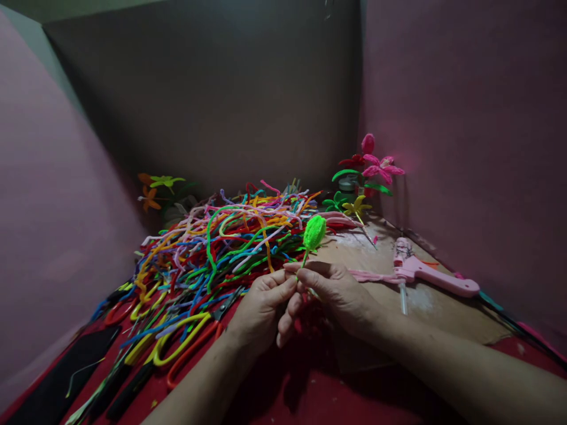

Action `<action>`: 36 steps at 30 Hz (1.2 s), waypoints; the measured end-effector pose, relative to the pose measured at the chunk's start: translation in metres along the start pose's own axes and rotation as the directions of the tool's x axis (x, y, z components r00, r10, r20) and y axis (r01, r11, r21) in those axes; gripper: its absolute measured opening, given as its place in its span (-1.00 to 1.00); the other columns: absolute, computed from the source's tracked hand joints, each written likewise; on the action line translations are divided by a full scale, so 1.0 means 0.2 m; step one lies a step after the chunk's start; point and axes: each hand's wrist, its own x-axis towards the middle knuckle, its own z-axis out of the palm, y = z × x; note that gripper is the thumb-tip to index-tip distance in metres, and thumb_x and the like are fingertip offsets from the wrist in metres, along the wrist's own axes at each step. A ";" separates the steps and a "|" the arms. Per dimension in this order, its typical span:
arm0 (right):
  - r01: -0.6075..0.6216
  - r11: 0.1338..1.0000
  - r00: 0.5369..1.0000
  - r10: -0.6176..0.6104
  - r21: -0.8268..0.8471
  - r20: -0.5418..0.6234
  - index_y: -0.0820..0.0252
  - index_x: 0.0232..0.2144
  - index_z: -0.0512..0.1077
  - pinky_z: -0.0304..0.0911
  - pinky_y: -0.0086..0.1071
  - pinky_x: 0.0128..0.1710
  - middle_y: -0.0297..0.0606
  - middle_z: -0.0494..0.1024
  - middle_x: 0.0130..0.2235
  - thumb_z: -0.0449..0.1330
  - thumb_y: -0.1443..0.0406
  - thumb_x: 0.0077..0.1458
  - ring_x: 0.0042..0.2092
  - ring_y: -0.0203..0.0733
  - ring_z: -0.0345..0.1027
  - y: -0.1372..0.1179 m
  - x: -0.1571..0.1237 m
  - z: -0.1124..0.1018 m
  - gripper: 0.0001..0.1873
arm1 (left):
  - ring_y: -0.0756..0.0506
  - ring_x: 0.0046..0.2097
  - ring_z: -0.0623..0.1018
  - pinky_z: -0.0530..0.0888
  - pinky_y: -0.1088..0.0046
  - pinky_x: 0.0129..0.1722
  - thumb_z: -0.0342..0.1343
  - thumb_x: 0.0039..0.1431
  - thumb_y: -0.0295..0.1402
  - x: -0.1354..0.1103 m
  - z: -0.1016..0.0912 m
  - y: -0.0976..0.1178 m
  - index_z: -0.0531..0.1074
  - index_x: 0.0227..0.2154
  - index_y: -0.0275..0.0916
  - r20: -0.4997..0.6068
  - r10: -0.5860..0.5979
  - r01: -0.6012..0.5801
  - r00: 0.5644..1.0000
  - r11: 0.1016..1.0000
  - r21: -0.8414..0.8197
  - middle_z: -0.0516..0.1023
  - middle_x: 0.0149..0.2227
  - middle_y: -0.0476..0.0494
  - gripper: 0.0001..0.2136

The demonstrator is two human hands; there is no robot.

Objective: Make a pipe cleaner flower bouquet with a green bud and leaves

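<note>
A bright green fuzzy flower bud [314, 232], shaped from pipe cleaner, stands upright on a thin green stem. Both hands meet at that stem below the bud. My left hand [270, 301] pinches it between thumb and forefinger, its other fingers curled beneath. From the other side, my right hand [334, 289] also pinches the stem, thumb and forefinger pressed together. The lower end of the stem is hidden by the fingers. Just behind the hands lies a big heap of coloured pipe cleaners [239, 236].
A pink glue gun [436, 276] rests on a tan board [376, 301] at right. Scissors with yellow and red handles [181, 342] lie at left near a black flat object [66, 366]. Finished pink flowers [381, 168] and orange flowers [149, 198] stand against the walls.
</note>
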 end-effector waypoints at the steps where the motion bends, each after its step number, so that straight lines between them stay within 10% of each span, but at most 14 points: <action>1: -0.007 1.000 1.000 0.007 0.010 0.021 0.20 -0.14 0.42 0.30 -0.23 -0.34 -0.34 0.49 -0.55 0.17 0.15 0.04 -0.48 -0.21 0.41 0.00 0.00 0.00 -0.65 | 0.17 -0.81 0.15 0.19 0.72 -0.89 0.07 0.12 -0.32 0.00 0.00 0.00 0.34 -0.47 -0.32 0.001 0.002 -0.002 1.000 1.000 -0.003 0.32 -0.69 0.10 -0.84; 16: 0.012 1.000 0.995 -0.011 0.013 -0.094 0.20 -0.32 0.54 0.19 -0.38 -0.18 -0.36 0.53 -0.45 0.27 0.37 -0.09 -0.39 -0.34 0.36 0.01 0.03 -0.06 -0.81 | 0.23 -0.80 -0.05 0.13 0.76 -0.87 0.07 0.12 -0.38 0.00 -0.04 -0.01 0.36 -0.46 -0.32 0.176 -0.064 0.103 0.982 0.969 -0.225 0.23 -0.70 0.15 -0.89; 23: 0.093 0.995 0.992 -0.096 -0.042 -0.088 0.23 -0.42 0.53 0.18 -0.38 -0.17 -0.35 0.51 -0.41 0.27 0.36 -0.07 -0.32 -0.32 0.35 -0.01 0.02 -0.04 -0.92 | 0.19 -0.83 0.01 0.13 0.69 -0.89 0.03 0.15 -0.32 -0.02 -0.05 0.01 0.39 -0.44 -0.31 0.148 -0.065 0.076 0.987 0.995 -0.069 0.26 -0.73 0.12 -0.84; 30: 0.104 0.990 0.990 -0.112 -0.096 -0.085 0.17 -0.36 0.50 0.17 -0.33 -0.15 -0.37 0.47 -0.37 0.27 0.35 -0.05 -0.30 -0.30 0.32 -0.03 0.02 -0.04 -0.88 | 0.04 -0.54 0.48 0.39 0.57 -0.50 0.01 0.17 -0.21 -0.03 -0.05 0.06 0.42 -0.46 -0.36 0.006 0.135 -0.127 0.991 0.912 0.390 0.50 -0.52 -0.14 -0.72; 36: 0.142 0.960 0.989 -0.146 -0.241 0.002 0.14 -0.36 0.55 0.02 -0.26 0.06 -0.32 0.46 -0.20 0.25 0.36 -0.04 -0.07 -0.19 0.25 -0.06 -0.02 -0.02 -0.88 | 0.10 -0.51 0.41 0.35 0.59 -0.46 0.19 0.01 -0.28 -0.03 -0.09 0.15 0.47 -0.36 -0.29 -0.229 0.409 -0.321 0.883 0.884 0.341 0.46 -0.49 -0.02 -0.82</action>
